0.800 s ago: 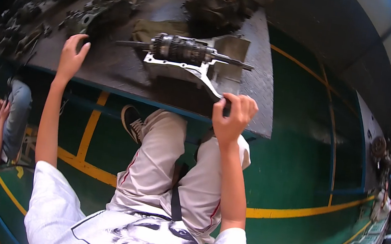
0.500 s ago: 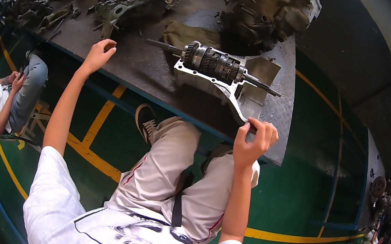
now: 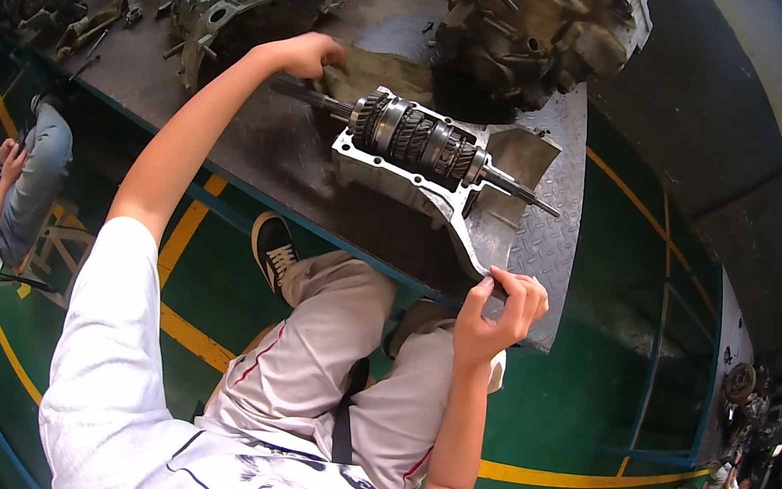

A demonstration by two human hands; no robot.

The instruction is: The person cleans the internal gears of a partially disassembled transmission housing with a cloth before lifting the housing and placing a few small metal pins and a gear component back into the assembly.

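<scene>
With our right hand point(image 3: 505, 312) we pinch the near corner of the casing point(image 3: 430, 188), which lies on the bench point(image 3: 263, 155) with gears point(image 3: 417, 135) in it, while our left hand point(image 3: 300, 54) curls at the cloth point(image 3: 381, 76) behind, gripping or not we cannot tell.

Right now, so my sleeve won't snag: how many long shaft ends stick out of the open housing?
2: the left shaft end, by the left hand, and the right shaft end, toward the right side of the bench. Shorter ones may be hidden.
</scene>
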